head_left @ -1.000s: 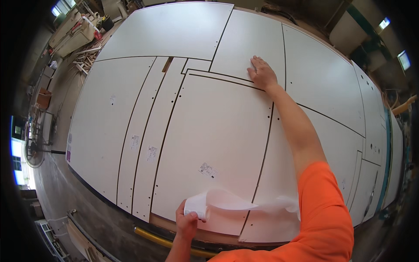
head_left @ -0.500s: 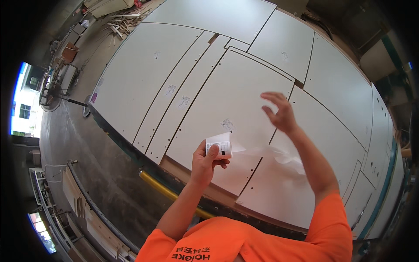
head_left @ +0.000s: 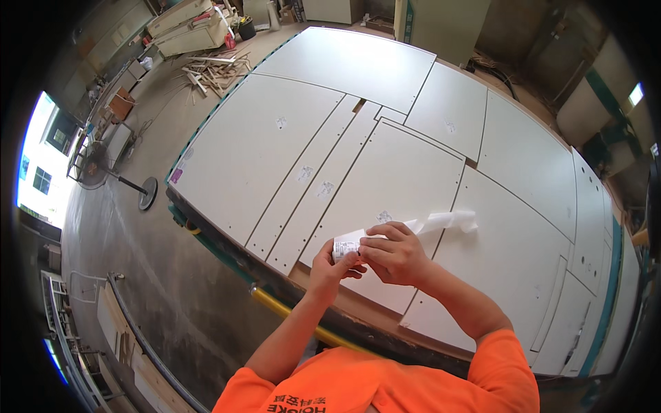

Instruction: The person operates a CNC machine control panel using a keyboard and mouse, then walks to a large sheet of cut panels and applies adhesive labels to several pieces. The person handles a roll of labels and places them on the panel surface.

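Note:
My left hand point(head_left: 329, 274) is closed around a small roll of printed white labels point(head_left: 345, 247), thumb across its front. My right hand point(head_left: 398, 255) meets it from the right, fingertips pinched at the roll's right edge; whether they grip a single label is hidden. From behind my right hand a loose strip of white backing paper point(head_left: 446, 221) trails off to the right and curls at its end. Both hands are above a large white board cut into panels point(head_left: 382, 172). A label point(head_left: 383, 216) stuck on the panel shows just beyond my right fingers.
More labels point(head_left: 326, 190) sit on neighbouring panels. A yellow roller point(head_left: 270, 301) runs along the table's near edge. On the floor at left stands a fan with a round base point(head_left: 147, 193). Scrap wood strips point(head_left: 210, 72) lie in a heap at far left.
My right hand, raised open over the board before, has come down and left to the roll. The view has tilted up, showing more of the far floor.

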The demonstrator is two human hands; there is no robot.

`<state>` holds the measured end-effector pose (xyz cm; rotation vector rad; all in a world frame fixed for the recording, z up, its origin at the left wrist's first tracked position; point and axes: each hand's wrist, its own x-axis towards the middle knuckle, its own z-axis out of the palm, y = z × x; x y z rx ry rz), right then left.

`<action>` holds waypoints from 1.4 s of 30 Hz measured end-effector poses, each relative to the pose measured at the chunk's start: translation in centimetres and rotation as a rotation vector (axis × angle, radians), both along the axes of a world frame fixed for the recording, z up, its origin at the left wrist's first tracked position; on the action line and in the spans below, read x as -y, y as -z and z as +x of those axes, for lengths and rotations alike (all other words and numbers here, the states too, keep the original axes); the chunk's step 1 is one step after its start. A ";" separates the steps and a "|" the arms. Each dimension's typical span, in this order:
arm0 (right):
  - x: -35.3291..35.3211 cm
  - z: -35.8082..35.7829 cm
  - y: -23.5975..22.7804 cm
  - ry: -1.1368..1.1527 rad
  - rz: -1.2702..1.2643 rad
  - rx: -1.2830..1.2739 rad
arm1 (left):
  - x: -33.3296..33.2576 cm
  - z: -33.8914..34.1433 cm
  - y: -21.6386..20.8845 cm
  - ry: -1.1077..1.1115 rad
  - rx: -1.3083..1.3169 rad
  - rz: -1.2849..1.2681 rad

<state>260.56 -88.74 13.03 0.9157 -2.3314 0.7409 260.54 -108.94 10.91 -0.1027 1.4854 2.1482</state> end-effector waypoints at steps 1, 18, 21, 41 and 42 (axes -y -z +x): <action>0.6 -1.0 0.3 -0.003 -0.003 0.015 | 0.8 -1.0 0.1 0.030 0.000 0.026; 9.4 -23.4 5.4 0.203 -0.353 0.883 | 10.9 -25.9 7.5 0.257 0.050 0.039; 7.4 -28.7 6.9 0.182 -0.443 1.121 | 11.0 -29.1 10.3 0.304 -0.029 0.056; -11.4 -52.1 18.2 0.943 0.325 0.622 | 12.2 -30.7 14.8 0.265 -0.232 0.165; -11.3 -50.5 17.1 0.933 0.345 0.681 | 12.4 -30.7 15.3 0.289 -0.260 0.136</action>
